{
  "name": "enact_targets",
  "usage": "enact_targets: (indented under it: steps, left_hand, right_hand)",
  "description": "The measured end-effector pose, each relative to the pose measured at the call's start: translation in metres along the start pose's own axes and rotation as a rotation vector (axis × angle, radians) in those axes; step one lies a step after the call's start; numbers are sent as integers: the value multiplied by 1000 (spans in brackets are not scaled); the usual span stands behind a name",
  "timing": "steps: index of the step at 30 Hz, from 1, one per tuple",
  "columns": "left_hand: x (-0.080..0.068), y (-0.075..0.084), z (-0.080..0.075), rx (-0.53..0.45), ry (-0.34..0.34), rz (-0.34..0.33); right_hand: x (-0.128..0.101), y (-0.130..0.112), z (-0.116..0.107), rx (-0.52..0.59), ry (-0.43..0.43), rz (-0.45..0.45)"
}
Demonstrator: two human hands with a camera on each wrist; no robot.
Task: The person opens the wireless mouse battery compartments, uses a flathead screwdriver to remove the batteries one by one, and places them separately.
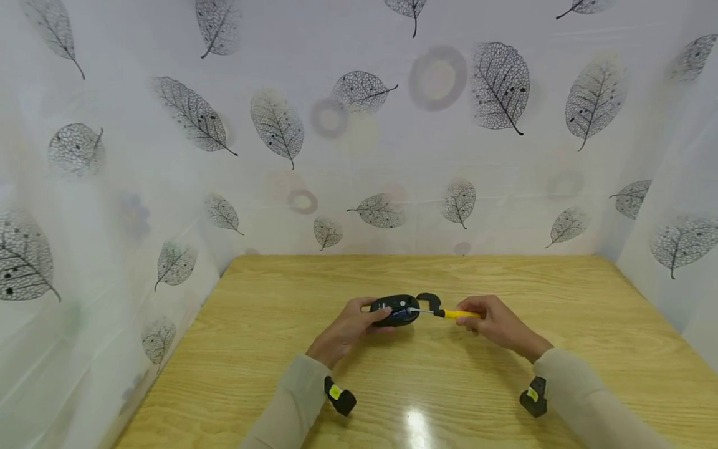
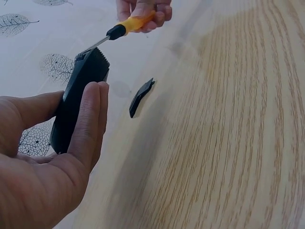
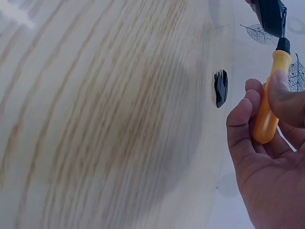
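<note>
Head view: from above, near side, facing far and down, widest, takes in table (image 1: 426, 386) and leaf-print sheet (image 1: 392, 149); left wrist view: close at left hand (image 2: 52, 176), rolled sideways, facing right and far; right wrist view: close at right hand (image 3: 267, 176), rolled opposite, facing left and far; wrist views share screwdriver (image 2: 136, 23), mouse (image 2: 76, 105), black curved piece (image 2: 141, 98)
</note>
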State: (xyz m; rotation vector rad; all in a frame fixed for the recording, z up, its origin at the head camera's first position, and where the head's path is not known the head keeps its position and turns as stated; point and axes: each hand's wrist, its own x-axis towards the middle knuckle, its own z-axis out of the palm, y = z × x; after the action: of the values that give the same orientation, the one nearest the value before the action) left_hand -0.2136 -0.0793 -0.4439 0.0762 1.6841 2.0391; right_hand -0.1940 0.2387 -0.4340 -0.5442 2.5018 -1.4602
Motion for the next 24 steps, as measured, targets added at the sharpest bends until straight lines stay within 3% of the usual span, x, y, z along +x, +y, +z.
enact_targets:
  steps: [24]
  left_hand:
    - [2, 0, 2, -81, -24, -22]
  right_hand:
    - [3, 9, 7, 92, -47, 4]
